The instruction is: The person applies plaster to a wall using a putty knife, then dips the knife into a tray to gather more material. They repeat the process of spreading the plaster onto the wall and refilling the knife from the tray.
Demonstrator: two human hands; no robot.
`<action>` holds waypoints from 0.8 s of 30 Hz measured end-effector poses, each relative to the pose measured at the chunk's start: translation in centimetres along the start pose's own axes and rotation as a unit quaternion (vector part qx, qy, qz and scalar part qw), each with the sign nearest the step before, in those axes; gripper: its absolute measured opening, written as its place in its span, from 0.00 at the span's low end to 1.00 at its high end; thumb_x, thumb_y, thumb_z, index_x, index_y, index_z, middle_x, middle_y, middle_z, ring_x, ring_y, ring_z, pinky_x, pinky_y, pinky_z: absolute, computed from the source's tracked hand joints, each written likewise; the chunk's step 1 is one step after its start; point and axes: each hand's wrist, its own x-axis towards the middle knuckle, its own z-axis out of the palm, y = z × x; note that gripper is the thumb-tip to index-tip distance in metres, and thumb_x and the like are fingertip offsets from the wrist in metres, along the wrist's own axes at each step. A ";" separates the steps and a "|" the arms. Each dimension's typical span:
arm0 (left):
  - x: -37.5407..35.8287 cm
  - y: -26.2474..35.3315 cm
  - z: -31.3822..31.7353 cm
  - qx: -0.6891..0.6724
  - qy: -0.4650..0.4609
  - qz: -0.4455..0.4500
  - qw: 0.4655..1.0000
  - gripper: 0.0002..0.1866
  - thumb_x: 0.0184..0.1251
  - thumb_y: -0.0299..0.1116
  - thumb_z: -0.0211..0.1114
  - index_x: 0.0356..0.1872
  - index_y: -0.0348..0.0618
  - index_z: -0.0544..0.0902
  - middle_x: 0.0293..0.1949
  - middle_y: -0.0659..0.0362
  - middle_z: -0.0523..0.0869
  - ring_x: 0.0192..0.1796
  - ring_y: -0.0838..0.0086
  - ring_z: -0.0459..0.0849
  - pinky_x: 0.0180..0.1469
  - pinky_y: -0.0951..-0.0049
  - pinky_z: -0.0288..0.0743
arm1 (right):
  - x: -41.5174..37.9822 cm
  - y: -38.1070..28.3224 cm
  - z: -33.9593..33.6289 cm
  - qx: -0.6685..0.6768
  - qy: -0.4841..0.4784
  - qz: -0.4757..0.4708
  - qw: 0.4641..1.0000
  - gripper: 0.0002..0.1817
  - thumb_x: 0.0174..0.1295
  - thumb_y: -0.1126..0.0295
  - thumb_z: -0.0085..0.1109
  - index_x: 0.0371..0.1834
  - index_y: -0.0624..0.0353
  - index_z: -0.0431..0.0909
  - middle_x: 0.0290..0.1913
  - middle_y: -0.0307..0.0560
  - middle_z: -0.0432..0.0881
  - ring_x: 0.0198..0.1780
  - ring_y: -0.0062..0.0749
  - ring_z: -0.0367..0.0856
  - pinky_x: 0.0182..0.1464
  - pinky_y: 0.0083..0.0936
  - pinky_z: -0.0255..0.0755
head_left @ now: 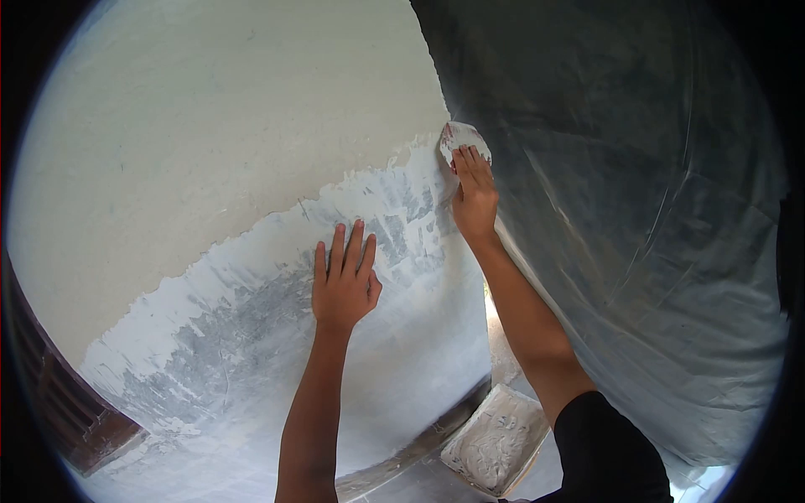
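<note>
My right hand (475,197) grips a putty scraper (464,137), pale with smears and showing reddish patches, at the right edge of the wall (251,109). Its fingers press over the tool's near face. Lower and to the left, my left hand (344,289) lies with fingers spread against the wall and holds nothing. Around it runs a band of white putty (277,243), streaked over a grey layer. Above that band the surface is smooth and cream-coloured.
A dark plastic sheet (654,193) hangs along the right side, close to my right arm. On the floor below sits a tray (537,457) of whitish putty (495,432). Brown slatted woodwork (63,386) borders the wall at lower left.
</note>
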 end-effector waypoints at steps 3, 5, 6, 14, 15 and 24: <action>0.1 0.0 0.1 0.003 0.002 0.001 1.000 0.29 0.58 0.40 0.56 0.65 0.56 0.74 0.74 0.62 0.64 0.76 0.64 0.58 0.76 0.51 0.49 | 1.0 -0.5 -0.7 0.017 0.014 -0.001 1.000 0.27 0.51 0.89 0.54 0.58 0.62 0.78 0.60 0.56 0.79 0.65 0.50 0.74 0.68 0.46 0.65; 0.1 0.0 0.0 0.004 -0.001 0.003 1.000 0.29 0.58 0.39 0.56 0.65 0.56 0.74 0.74 0.62 0.64 0.76 0.64 0.58 0.76 0.51 0.49 | 2.2 -1.0 -0.3 0.032 0.030 0.002 0.999 0.28 0.51 0.90 0.54 0.58 0.62 0.78 0.60 0.56 0.79 0.65 0.50 0.73 0.68 0.46 0.65; 0.0 0.0 0.0 0.004 0.000 0.002 1.000 0.29 0.58 0.39 0.56 0.65 0.55 0.75 0.74 0.62 0.64 0.76 0.63 0.58 0.76 0.52 0.49 | 2.9 -1.2 0.0 0.043 0.029 -0.005 0.999 0.28 0.51 0.90 0.54 0.58 0.62 0.78 0.60 0.56 0.79 0.66 0.50 0.73 0.68 0.46 0.65; 0.1 0.0 -0.2 -0.005 -0.003 0.000 1.000 0.28 0.58 0.40 0.56 0.64 0.55 0.76 0.74 0.61 0.64 0.76 0.63 0.59 0.75 0.52 0.50 | -0.6 -2.1 0.7 0.063 -0.036 -0.040 0.997 0.29 0.51 0.88 0.58 0.60 0.60 0.77 0.62 0.53 0.78 0.67 0.51 0.71 0.71 0.47 0.61; 0.1 0.0 -0.1 -0.006 0.001 0.001 1.000 0.28 0.58 0.40 0.56 0.64 0.55 0.76 0.74 0.61 0.64 0.76 0.63 0.59 0.75 0.52 0.50 | -1.3 -1.8 0.4 0.060 -0.039 -0.026 0.997 0.29 0.51 0.89 0.58 0.60 0.60 0.77 0.62 0.53 0.77 0.68 0.50 0.70 0.71 0.48 0.61; 0.1 0.0 0.0 0.000 0.005 0.003 1.000 0.28 0.57 0.39 0.56 0.63 0.54 0.76 0.73 0.61 0.65 0.76 0.63 0.59 0.75 0.51 0.51 | 3.0 -1.9 1.2 0.101 0.022 -0.012 0.995 0.33 0.49 0.92 0.53 0.62 0.61 0.75 0.62 0.57 0.76 0.68 0.52 0.69 0.71 0.47 0.60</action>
